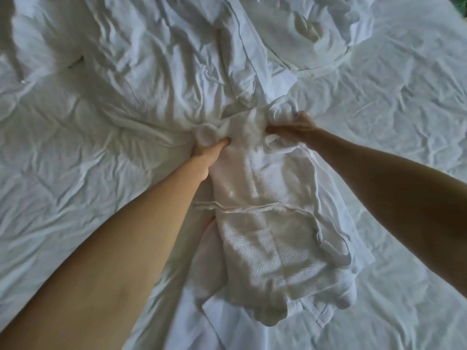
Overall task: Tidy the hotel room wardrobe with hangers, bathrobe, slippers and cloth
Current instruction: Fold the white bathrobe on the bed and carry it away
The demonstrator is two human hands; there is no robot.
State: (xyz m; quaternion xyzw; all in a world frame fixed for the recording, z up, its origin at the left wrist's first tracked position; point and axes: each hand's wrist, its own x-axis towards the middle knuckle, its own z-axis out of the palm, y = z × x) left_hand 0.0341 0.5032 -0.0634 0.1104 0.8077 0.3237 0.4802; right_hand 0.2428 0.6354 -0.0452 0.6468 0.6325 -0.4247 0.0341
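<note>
A white waffle-weave bathrobe (273, 223) lies bunched lengthwise on the bed, with a pocket seam and a belt loop showing on its near half. My left hand (207, 154) grips a fold of its far end from the left. My right hand (295, 127) grips the bunched far end from the right, its fingers curled into the fabric. Both forearms reach in from the bottom corners. No hangers or slippers show in the head view.
A wrinkled white bed sheet (75, 160) fills the frame. A rumpled white duvet (177, 59) lies beyond the robe, and a crumpled white pillow or cover (316, 29) sits at the top right.
</note>
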